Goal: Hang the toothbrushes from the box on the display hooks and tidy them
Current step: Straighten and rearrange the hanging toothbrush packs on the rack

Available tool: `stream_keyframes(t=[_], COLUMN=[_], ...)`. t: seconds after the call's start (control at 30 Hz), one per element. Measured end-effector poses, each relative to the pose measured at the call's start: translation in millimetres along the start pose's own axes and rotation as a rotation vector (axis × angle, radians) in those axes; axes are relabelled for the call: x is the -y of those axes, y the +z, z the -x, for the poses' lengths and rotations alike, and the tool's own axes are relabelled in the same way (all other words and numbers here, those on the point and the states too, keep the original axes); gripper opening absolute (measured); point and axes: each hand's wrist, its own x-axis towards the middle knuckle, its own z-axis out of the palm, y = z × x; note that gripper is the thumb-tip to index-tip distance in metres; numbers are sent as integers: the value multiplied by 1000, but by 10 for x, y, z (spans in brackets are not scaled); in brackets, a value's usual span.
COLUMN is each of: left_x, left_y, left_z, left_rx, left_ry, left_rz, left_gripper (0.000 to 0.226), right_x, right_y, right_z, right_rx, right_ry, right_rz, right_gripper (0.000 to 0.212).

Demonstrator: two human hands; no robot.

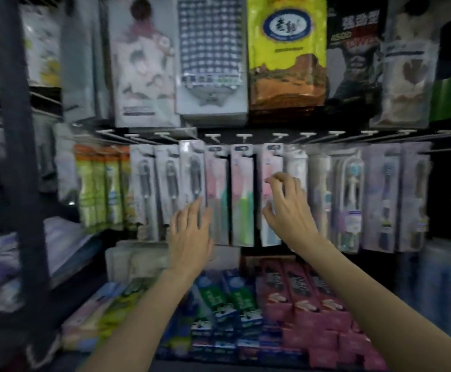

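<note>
Shelf post (17,157): dark upright at far left, with blurred folded packs on the shelves beside it.
Green packs (100,183): hang at the left end of the hook row, just left of the toothbrushes.
Display hooks (246,136): a row of pale prongs running across the middle of the rack, under larger hanging bags.
Toothbrush packs (242,194): hang side by side from the hooks, upright; grey brushes at left, pink and green in the centre, blue and white toward the right.
Left hand (190,232): raised before the grey and pink packs; fingers (196,210) straight and close together, tips at the lower part of a pack; contact cannot be told through the blur.
Right hand (287,208): raised before a pink pack (271,194) right of centre; fingers (280,178) loosely curled and spread, thumb apart; whether they pinch the pack cannot be told.
Toothpaste boxes (272,304): stacked on the shelf below, green and blue at left, pink at right.
</note>
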Motion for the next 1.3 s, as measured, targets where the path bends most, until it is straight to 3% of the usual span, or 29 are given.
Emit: stream_keyframes(t=[0.23, 0.43, 0.53, 0.67, 0.8, 0.97, 1.3], left_x=[1727, 2309, 2472, 2554, 2507, 2484, 2526], left_y=[-76, -54, -15, 66, 135, 279, 354], left_z=[234, 51, -15, -101, -204, -199, -213], left_rx=[180, 199, 169, 143, 203, 171, 87], left_ry=[-106, -298, -353, -493, -716, -720, -681], left_rz=[5, 244, 363, 595, 642, 607, 659], left_gripper=[78, 78, 82, 90, 99, 94, 86], right_x=[1624, 2555, 2837, 3047, 3076, 3003, 2963], right_y=[652, 950, 1249, 1645, 1905, 2079, 2246], right_z=[-312, -747, -853, -791, -763, -827, -1234], right_rx=[127, 329, 354, 195, 160, 186, 127], right_ry=[169, 413, 472, 665, 765, 813, 864], right_rz=[-263, -656, -651, -513, -415, -428, -395], right_gripper=[38, 47, 44, 30, 53, 71, 63])
